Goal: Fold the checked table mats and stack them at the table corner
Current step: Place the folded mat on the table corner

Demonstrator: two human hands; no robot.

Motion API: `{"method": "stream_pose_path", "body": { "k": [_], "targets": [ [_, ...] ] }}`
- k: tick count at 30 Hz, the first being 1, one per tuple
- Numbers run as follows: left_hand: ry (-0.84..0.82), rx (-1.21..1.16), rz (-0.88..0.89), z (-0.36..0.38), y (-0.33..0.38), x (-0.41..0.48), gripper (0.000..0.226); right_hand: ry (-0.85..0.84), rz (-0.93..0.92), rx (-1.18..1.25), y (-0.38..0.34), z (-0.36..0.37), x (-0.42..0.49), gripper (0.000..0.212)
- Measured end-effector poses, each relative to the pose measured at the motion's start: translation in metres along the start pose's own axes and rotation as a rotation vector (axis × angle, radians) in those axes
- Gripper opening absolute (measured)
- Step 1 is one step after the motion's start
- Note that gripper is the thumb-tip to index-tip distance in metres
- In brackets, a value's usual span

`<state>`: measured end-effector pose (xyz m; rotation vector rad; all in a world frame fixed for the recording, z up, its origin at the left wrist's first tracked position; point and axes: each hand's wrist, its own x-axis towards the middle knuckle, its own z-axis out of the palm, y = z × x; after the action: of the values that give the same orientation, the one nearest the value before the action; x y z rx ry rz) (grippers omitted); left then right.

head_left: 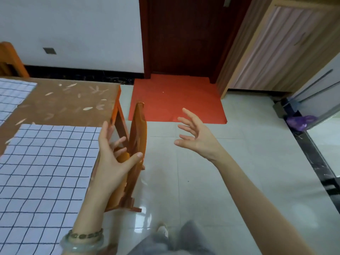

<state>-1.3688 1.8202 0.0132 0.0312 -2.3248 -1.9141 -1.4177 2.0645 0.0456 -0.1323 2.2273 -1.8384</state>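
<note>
A white table mat with dark checks (46, 172) lies flat and unfolded on the near part of the brown leaf-patterned table (73, 100). A second checked mat (11, 96) lies flat at the far left, cut off by the frame edge. My left hand (112, 161) hovers at the table's right edge, palm towards me. Its fingers are loosely spread and its thumb lies against the top rail of an orange wooden chair (137, 129). My right hand (195, 133) is raised over the floor to the right, fingers spread, holding nothing. Neither hand touches a mat.
The orange chair stands tight against the table's right side. Another chair back (9, 59) shows at the far left. A red floor mat (176, 100) lies before a dark door. A wooden cupboard (287, 52) and a purple bag (301, 122) are on the right, with tiled floor between.
</note>
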Motion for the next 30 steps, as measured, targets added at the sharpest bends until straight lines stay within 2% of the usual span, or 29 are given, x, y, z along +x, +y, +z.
{"method": "stream_pose_path", "body": {
  "k": [5,10,16,21,30],
  "targets": [
    [0.060,0.024,-0.016,0.011,0.001,0.030,0.111,-0.076,-0.039,0.006,-0.005,-0.015,0.056,0.090],
    [0.179,0.032,-0.083,0.017,-0.002,0.060,0.114,-0.231,-0.065,-0.018,-0.005,-0.019,0.125,0.089],
    [0.405,0.040,-0.166,0.038,-0.001,0.098,0.110,-0.501,-0.088,-0.028,-0.012,-0.020,0.216,0.090],
    [0.654,0.146,-0.256,0.052,0.000,0.114,0.112,-0.736,-0.112,-0.028,-0.026,-0.009,0.276,0.086],
    [0.993,0.212,-0.397,0.046,0.007,0.093,0.118,-1.145,-0.183,-0.110,-0.042,0.062,0.318,0.095]
  ]
}}
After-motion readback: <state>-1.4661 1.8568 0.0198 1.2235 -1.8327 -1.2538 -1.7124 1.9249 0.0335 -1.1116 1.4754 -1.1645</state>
